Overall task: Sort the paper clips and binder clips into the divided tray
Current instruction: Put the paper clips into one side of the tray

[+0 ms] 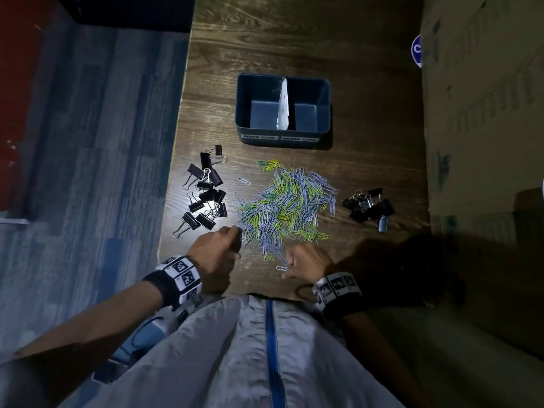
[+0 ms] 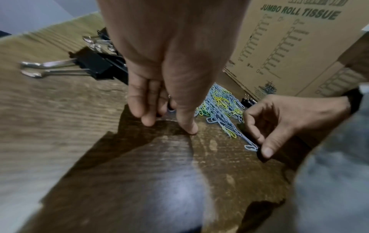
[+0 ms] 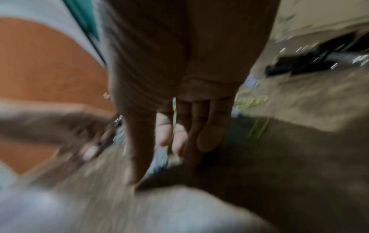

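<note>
Two hands sit at the near edge of the paper clips (image 1: 284, 204), and I have both working that pile. My left hand (image 1: 216, 250) has its fingers curled together at the pile's left corner; whether it already grips clips I cannot tell. My right hand (image 1: 306, 262) has thumb and forefinger closing on a blue clip (image 2: 251, 147) lying loose on the table (image 1: 368, 160).

To do this well, I would gather small bunches, lift clear, and drop them in the tray (image 1: 282, 141) compartment labelled for paper clips, the left one. Both compartments look empty.

Binder clips lie in two groups, left (image 1: 206, 189) and right (image 1: 369, 206) of the pile.

Only the left wrist view shows the right hand's pinch; the right wrist view is blurred.
</note>
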The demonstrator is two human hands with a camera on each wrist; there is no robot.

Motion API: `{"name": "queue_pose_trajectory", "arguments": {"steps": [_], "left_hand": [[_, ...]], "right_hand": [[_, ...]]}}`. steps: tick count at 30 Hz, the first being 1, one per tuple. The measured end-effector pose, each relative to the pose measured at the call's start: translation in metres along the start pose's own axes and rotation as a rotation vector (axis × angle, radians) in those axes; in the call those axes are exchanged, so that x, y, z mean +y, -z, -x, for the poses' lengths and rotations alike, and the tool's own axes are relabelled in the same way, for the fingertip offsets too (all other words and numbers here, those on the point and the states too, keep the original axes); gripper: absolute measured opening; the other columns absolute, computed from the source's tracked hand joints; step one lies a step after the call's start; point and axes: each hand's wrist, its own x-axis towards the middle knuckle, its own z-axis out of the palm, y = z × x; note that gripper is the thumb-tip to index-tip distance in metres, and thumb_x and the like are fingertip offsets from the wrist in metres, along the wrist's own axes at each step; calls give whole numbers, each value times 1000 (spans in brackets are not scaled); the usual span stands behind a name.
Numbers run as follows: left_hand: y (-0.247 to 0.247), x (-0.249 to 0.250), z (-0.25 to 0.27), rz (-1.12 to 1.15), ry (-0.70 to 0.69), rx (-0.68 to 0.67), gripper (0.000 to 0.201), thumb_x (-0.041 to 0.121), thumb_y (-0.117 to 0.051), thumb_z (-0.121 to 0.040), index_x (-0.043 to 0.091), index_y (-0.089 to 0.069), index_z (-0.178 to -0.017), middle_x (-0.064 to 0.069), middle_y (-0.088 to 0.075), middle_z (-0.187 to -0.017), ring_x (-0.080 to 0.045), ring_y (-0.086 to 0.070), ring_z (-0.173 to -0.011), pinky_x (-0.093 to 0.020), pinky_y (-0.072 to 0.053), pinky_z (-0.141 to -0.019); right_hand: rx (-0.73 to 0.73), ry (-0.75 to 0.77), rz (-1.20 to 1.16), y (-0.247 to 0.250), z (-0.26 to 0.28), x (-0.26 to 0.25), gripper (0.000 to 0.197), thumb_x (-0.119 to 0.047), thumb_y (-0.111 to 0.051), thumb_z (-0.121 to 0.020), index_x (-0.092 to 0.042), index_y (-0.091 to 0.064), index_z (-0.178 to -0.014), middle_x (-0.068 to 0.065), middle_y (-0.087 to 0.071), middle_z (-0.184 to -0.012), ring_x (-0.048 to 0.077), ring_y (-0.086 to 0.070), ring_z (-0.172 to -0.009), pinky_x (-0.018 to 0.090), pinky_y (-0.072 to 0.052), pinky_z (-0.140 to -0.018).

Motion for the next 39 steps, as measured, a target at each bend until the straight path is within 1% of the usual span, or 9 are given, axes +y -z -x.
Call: {"name": "queue_pose_trajectory", "arguments": {"steps": [5,9,15,20,25,31,35,37,39], "left_hand": [[-1,33,-28,82,-31,105,18,18,-59,-86,26,-45,-94,3,-55,-92,-21,-54,-72,-28,-35,-60],[1,49,-41,93,-149,148,15,19,-62,-90,15,-53,-102,-5,-57,-98,-22,-57,-72,-35,-49,-61],[10,47,-30,-44,-122,205,39,44,-57,-92,18,-49,-120,-5,-53,-115,-23,-56,-99,-37,-50,-72],[8,37,-22,-143,-196,52,37,58,-60,-85,26,-42,-85,4,-59,-81,-20,-58,-72,-27,-36,-61],[-12,52,-39,-145,-245,23,34,56,-55,-90,23,-49,-83,1,-63,-81,-23,-61,-71,-28,-35,-60],[-3,53,-45,-94,-321,202,43,62,-38,-95,22,-53,-93,1,-60,-85,-19,-58,-72,-29,-43,-58],[7,45,-40,-141,-199,405,58,63,-32,-95,14,-53,-118,-9,-58,-114,-22,-50,-105,-43,-51,-86],[8,40,-42,-128,-86,337,72,66,-28,-96,11,-37,-142,-16,-36,-147,-33,-30,-138,-56,-29,-113],[4,41,-47,-46,5,228,83,70,-24,-94,15,-9,-154,-15,1,-161,-34,4,-148,-53,-1,-117]], "right_hand": [[232,16,-61,-13,-8,-9,28,-37,-70,-80,-24,-46,-79,-3,-64,-80,26,-63,-72,36,-53,-63],[407,9,-78,-10,-8,-6,15,-30,-65,-88,-25,-51,-88,-6,-62,-88,23,-62,-74,36,-53,-61],[612,-170,-326,0,4,21,23,-48,-64,-85,-30,-56,-97,-5,-58,-103,18,-62,-85,39,-56,-69],[468,-468,-358,9,9,40,41,-45,-73,-82,-21,-46,-102,2,-49,-110,23,-53,-98,32,-38,-76],[431,-376,-321,1,-1,18,53,-43,-79,-76,-24,-46,-113,2,-47,-119,22,-53,-105,35,-46,-83],[581,-276,-284,15,-7,16,32,-45,-67,-83,-30,-47,-104,0,-52,-111,22,-55,-103,38,-50,-81],[670,-275,-261,30,-12,29,50,-52,-63,-88,-21,-51,-126,8,-44,-131,26,-47,-120,42,-47,-92],[590,-281,-278,33,-17,29,67,-57,-56,-92,-20,-38,-145,10,-32,-152,29,-35,-138,47,-41,-105],[495,-259,-284,32,-21,22,78,-61,-49,-95,-21,-21,-156,7,-10,-166,29,-15,-151,48,-26,-117]]}}
